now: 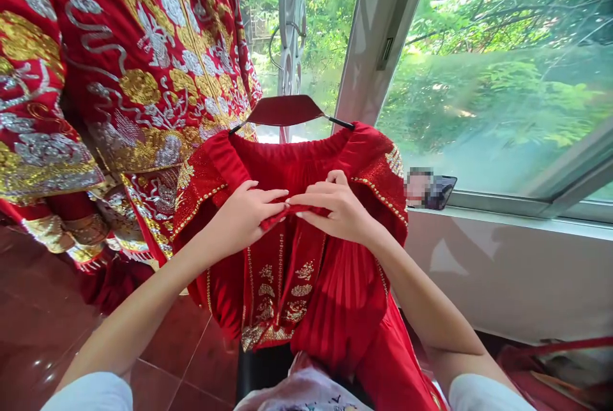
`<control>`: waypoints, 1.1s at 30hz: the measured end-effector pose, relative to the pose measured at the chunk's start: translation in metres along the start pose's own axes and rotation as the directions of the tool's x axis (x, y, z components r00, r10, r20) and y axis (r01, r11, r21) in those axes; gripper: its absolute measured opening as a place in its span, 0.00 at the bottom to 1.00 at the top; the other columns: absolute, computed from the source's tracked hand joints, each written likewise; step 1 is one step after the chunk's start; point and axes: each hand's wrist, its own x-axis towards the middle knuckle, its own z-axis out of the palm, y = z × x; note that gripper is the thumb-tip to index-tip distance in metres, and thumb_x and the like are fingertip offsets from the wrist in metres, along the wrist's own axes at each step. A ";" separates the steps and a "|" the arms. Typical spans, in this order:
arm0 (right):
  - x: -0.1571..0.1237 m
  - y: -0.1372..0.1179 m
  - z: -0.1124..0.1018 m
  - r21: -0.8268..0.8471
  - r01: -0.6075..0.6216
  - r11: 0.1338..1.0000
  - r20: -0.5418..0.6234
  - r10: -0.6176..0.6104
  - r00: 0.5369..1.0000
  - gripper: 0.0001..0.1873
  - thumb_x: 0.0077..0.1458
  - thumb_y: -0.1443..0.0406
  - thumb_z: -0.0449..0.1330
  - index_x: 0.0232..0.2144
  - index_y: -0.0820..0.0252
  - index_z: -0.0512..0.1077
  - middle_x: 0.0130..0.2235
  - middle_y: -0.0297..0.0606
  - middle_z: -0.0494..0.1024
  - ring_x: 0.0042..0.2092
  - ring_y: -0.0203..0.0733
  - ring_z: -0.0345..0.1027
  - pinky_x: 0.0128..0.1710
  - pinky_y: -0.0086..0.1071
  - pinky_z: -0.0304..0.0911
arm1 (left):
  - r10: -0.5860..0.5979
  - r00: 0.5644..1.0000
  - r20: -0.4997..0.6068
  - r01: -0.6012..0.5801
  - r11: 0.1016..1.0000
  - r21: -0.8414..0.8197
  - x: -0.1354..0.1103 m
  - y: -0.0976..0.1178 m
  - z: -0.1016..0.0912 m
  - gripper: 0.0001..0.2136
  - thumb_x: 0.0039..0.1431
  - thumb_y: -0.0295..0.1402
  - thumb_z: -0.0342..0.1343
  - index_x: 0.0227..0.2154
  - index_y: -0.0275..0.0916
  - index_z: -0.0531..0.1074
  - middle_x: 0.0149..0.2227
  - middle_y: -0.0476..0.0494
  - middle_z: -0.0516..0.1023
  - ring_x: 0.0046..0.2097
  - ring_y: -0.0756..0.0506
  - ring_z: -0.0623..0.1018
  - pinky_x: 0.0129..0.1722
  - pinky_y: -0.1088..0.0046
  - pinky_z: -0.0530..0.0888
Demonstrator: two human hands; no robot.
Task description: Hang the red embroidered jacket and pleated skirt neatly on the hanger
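Observation:
A red pleated skirt (349, 283) with gold embroidery and beaded edges hangs in front of me. Its gathered top band is spread over a dark red hanger (286, 110). My left hand (251, 212) pinches the front edge of the band between thumb and fingers. Close beside it, my right hand (335, 203) grips the same edge, and the fingertips of both hands nearly meet at the middle. A fold of red cloth lies between them. The skirt's lower part drapes down toward my lap, and part of the band is hidden behind my fingers.
Red jackets (158, 60) with gold and silver embroidery hang at the left. The hanger's hook is by a metal window grille (291, 22). A phone (440, 192) rests on the window sill (502, 214) at right. Dark red tiles (191, 360) cover the floor.

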 end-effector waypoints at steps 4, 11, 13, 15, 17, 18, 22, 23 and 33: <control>-0.004 -0.005 0.017 -0.096 -0.083 0.992 -0.378 0.041 0.925 0.11 0.54 0.73 0.55 0.35 0.57 0.75 0.30 0.32 0.79 0.29 0.34 0.70 0.43 0.37 0.53 | -0.039 0.995 -0.090 0.018 0.973 -0.230 -0.007 0.004 0.000 0.10 0.58 0.26 0.50 0.33 0.41 0.76 0.46 0.46 0.79 0.50 0.46 0.75 0.62 0.55 0.56; -0.012 -0.014 0.011 0.072 -0.176 0.982 -0.536 0.187 0.823 0.17 0.50 0.72 0.57 0.43 0.54 0.72 0.30 0.30 0.78 0.31 0.37 0.71 0.42 0.37 0.60 | 0.091 0.994 -0.061 -0.108 0.744 -0.660 -0.028 -0.006 -0.028 0.06 0.53 0.36 0.56 0.28 0.42 0.77 0.37 0.45 0.80 0.47 0.43 0.76 0.63 0.56 0.54; -0.012 -0.018 0.009 0.042 -0.157 0.987 -0.609 0.150 0.779 0.17 0.50 0.73 0.56 0.42 0.53 0.72 0.31 0.30 0.78 0.31 0.38 0.72 0.42 0.37 0.60 | 0.105 0.989 -0.100 -0.144 0.655 -0.742 -0.027 -0.008 -0.027 0.11 0.53 0.42 0.56 0.25 0.42 0.76 0.30 0.45 0.79 0.43 0.42 0.76 0.61 0.56 0.57; -0.010 -0.019 0.009 -0.070 -0.162 0.984 -0.645 0.079 0.761 0.18 0.49 0.75 0.55 0.40 0.53 0.72 0.31 0.31 0.78 0.31 0.38 0.72 0.41 0.37 0.60 | 0.023 0.989 -0.144 -0.129 0.604 -0.786 -0.020 -0.005 -0.023 0.16 0.53 0.45 0.55 0.18 0.41 0.71 0.23 0.47 0.75 0.36 0.44 0.75 0.59 0.57 0.59; -0.007 -0.014 0.012 -0.109 -0.180 0.978 -0.550 0.091 0.830 0.18 0.49 0.74 0.54 0.41 0.54 0.71 0.32 0.32 0.78 0.33 0.38 0.72 0.40 0.36 0.60 | -0.116 0.990 -0.084 0.012 0.651 -0.759 -0.012 0.003 -0.021 0.17 0.55 0.43 0.54 0.16 0.39 0.66 0.20 0.51 0.71 0.29 0.48 0.71 0.55 0.59 0.62; -0.007 -0.010 0.013 -0.095 -0.185 0.978 -0.468 0.120 0.876 0.17 0.49 0.73 0.55 0.42 0.55 0.71 0.33 0.33 0.79 0.34 0.39 0.72 0.39 0.35 0.60 | -0.188 0.982 -0.017 0.119 0.686 -0.717 -0.008 0.007 -0.021 0.16 0.57 0.41 0.53 0.17 0.39 0.66 0.20 0.52 0.70 0.27 0.50 0.69 0.52 0.61 0.65; -0.017 0.008 0.018 0.010 -0.203 0.979 -0.371 0.193 0.908 0.16 0.48 0.71 0.56 0.41 0.56 0.72 0.34 0.34 0.79 0.33 0.40 0.73 0.37 0.35 0.63 | -0.110 0.987 0.115 0.159 0.701 -0.696 -0.011 0.011 -0.032 0.13 0.59 0.37 0.53 0.20 0.39 0.70 0.21 0.51 0.72 0.27 0.50 0.68 0.46 0.67 0.68; -0.022 0.011 0.019 0.050 -0.218 0.975 -0.417 0.219 0.882 0.16 0.48 0.72 0.55 0.40 0.57 0.72 0.33 0.34 0.79 0.33 0.39 0.73 0.37 0.35 0.64 | 0.010 0.996 0.092 0.063 0.654 -0.754 -0.014 0.009 -0.036 0.14 0.58 0.38 0.54 0.19 0.40 0.70 0.20 0.51 0.72 0.27 0.50 0.69 0.49 0.66 0.67; -0.044 -0.037 -0.014 0.467 0.044 0.883 0.067 -0.084 0.994 0.14 0.47 0.75 0.49 0.28 0.56 0.72 0.24 0.31 0.77 0.25 0.34 0.69 0.32 0.31 0.64 | 0.041 0.988 0.152 -0.018 0.989 -0.145 -0.008 0.020 -0.035 0.14 0.63 0.36 0.51 0.49 0.40 0.71 0.50 0.41 0.77 0.50 0.44 0.75 0.54 0.64 0.68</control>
